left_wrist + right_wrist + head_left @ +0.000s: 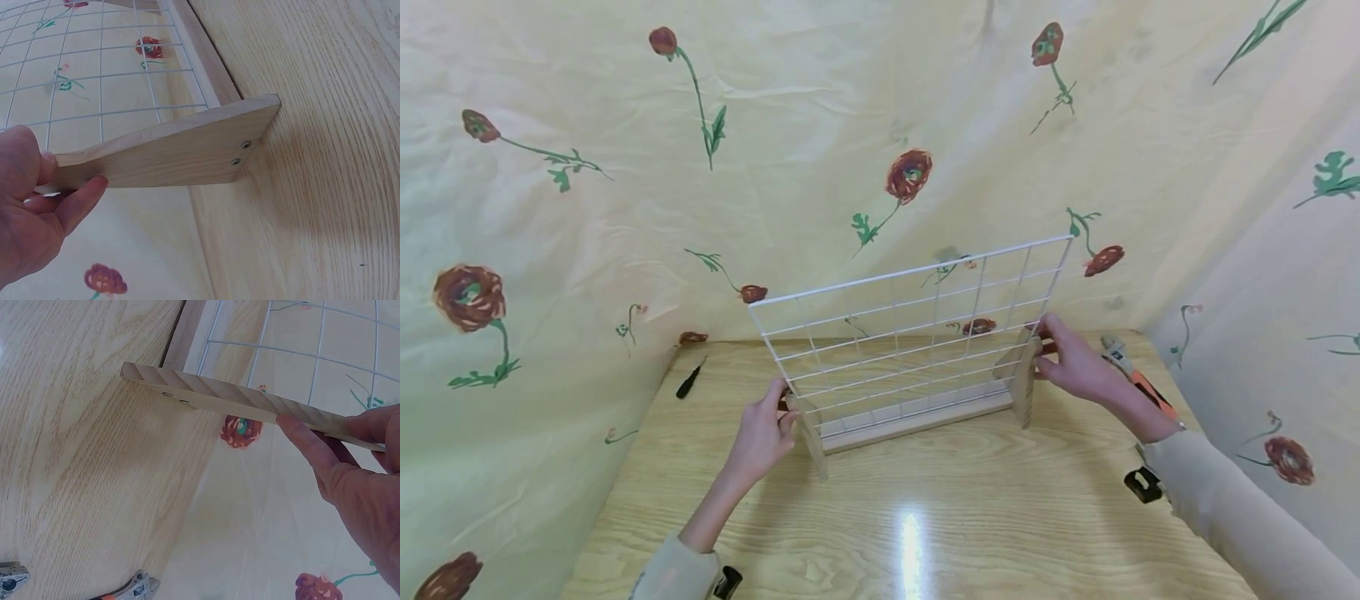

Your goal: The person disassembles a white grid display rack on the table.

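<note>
A wooden rack with a white wire grid (910,270) stands on the table, its grid leaning upward between two wooden end panels. My left hand (762,433) grips the upper part of the left end panel (169,150), thumb and fingers on opposite sides. On the other end, my right hand (1067,362) holds the top of the right end panel (219,397) the same way. A wooden crossbar (917,423) joins the panels low down. Screw heads (245,144) show on the left panel's outer face, and two more screw heads (167,394) on the right one.
A black-handled screwdriver (688,383) lies at the table's back left. Beside my right forearm is an orange-handled metal tool (1153,393), with a black object (1142,485) nearer me. Another black object (727,582) shows by my left sleeve. Flower-printed cloth (820,183) hangs behind the table.
</note>
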Demonstrator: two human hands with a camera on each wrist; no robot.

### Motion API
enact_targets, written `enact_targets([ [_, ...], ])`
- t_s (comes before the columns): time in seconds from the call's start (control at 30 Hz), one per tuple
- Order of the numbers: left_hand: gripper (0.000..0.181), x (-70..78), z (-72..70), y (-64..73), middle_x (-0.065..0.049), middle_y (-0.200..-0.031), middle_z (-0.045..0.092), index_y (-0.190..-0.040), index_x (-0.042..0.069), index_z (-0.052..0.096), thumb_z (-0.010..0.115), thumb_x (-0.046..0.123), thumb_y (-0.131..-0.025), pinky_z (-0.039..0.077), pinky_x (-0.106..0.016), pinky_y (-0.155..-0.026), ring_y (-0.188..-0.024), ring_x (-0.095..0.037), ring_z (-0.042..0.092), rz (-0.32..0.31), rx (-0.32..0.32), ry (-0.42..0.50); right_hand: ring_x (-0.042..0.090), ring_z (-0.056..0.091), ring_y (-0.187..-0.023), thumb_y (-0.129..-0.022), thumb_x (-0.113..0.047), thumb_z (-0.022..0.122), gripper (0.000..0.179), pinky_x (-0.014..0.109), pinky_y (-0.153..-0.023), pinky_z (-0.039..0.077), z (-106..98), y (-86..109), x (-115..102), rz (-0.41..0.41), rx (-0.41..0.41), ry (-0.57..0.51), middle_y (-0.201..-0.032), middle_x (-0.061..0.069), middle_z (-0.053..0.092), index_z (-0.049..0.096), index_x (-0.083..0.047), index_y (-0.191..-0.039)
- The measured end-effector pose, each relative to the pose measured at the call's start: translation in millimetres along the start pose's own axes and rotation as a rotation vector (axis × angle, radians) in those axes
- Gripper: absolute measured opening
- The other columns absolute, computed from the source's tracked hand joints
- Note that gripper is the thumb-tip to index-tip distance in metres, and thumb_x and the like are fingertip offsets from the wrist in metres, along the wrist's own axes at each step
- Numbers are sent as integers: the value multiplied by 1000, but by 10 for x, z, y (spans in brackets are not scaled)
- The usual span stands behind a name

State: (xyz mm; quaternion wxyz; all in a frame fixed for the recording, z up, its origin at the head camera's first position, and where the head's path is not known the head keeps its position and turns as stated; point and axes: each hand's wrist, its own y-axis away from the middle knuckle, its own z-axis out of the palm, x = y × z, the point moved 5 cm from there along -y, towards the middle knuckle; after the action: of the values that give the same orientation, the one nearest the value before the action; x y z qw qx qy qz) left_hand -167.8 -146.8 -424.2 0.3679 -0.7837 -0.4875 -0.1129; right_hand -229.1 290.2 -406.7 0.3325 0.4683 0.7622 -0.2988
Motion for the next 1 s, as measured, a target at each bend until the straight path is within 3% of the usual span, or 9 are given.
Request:
enact_targets([
  [0.33, 39, -9, -38, 64, -16, -88, 69, -105, 2, 50, 72, -18, -80, 59, -38, -57, -83, -36, 72, -32, -6, -3, 58, 57, -100, -88, 22, 52, 33, 38, -67, 63, 38, 0, -8, -38, 3, -2, -115, 37, 50, 38, 8, -114],
  [1.0, 41, 8, -112, 212, -13, -89, 69, -105, 1, 52, 72, -20, -77, 60, -36, -56, -79, -32, 72, -13, 41, -18, 56, 59, -99, -86, 24, 52, 34, 39, -68, 63, 114, 30, -83, -50, 8, -5, -118, 37, 50, 39, 6, -112],
])
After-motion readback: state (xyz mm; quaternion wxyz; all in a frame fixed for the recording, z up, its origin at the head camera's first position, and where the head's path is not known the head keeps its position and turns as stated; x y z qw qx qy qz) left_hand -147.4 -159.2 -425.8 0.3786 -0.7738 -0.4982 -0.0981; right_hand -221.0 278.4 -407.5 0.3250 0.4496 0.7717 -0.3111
